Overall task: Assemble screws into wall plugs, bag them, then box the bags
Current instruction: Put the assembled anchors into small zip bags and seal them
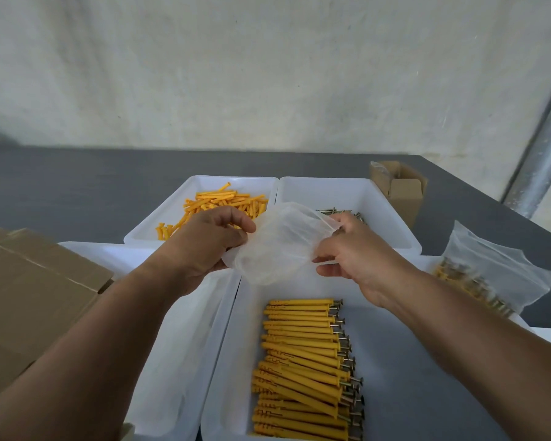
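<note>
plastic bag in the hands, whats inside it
Nothing shows through the plastic bag; it looks empty, pinched by the left hand and right hand. Folds inside their grip are hidden.

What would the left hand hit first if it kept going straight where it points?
The left hand pinches the clear bag, so that comes first; beyond it probably the screw tray, though depth is unclear.

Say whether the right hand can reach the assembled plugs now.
Likely yes, once freed: the right hand pinches the empty bag, but the assembled plugs lie uncovered close by.
</note>
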Motion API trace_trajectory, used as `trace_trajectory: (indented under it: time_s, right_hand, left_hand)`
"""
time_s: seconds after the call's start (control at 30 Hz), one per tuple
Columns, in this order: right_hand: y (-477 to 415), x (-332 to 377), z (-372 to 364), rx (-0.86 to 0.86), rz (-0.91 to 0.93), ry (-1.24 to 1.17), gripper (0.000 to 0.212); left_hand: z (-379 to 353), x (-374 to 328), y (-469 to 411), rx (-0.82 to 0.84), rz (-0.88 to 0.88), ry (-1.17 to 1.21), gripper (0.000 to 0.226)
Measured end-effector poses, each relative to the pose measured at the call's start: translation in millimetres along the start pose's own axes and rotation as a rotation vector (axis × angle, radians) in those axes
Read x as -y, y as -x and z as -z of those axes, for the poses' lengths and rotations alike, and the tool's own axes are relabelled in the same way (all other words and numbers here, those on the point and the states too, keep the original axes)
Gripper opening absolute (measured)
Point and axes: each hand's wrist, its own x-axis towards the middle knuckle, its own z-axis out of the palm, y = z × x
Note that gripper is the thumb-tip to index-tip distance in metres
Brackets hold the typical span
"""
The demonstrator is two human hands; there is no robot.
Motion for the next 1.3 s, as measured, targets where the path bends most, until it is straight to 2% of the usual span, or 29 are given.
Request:
trace_trajectory:
  time_s: [0.13, 0.3, 0.53, 0.67, 0.87, 1.0, 1.13, 1.23, 1.3]
  right_hand:
    - [0, 1, 4, -0.09, 0.074, 0.09, 0.041]
    - [-3, -2, 6, -0.135, 0.18, 0.272, 0.008]
    - [-3, -3, 5, -0.113, 0.215, 0.327, 0.017]
    - [0, 0, 8, -0.078, 0.26, 0.365, 0.016]
    - [4, 4, 5, 0.017, 0.237, 0.399, 0.027]
    - [7, 5, 2, 0.132, 0.193, 0.293, 0.028]
    - [10, 7, 3, 0.142, 0.098, 0.097, 0.036]
    - [9, 9, 3, 0.119, 0.088, -0.012, 0.023]
    - [8, 11, 4, 0.127, 0.035, -0.199, 0.013]
  left_hand:
    - [-2, 1, 1, 0.041, -0.04, -0.106, 0.031]
    - [-2, 3, 1, 0.108, -0.058, -0.128, 0.034]
    - [-1, 8, 0, 0.104, -0.193, -0.293, 0.038]
    - [0, 12, -4, -0.024, -0.207, -0.338, 0.034]
    - [7, 13, -11, -0.311, -0.159, -0.225, 0.03]
    - [6, 14, -10, -0.335, -0.167, -0.247, 0.03]
    - [2, 12, -7, -0.276, -0.231, -0.34, 0.028]
    - [-1, 10, -4, -0.194, -0.265, -0.356, 0.029]
    - [-3, 10, -3, -0.175, -0.28, -0.372, 0.03]
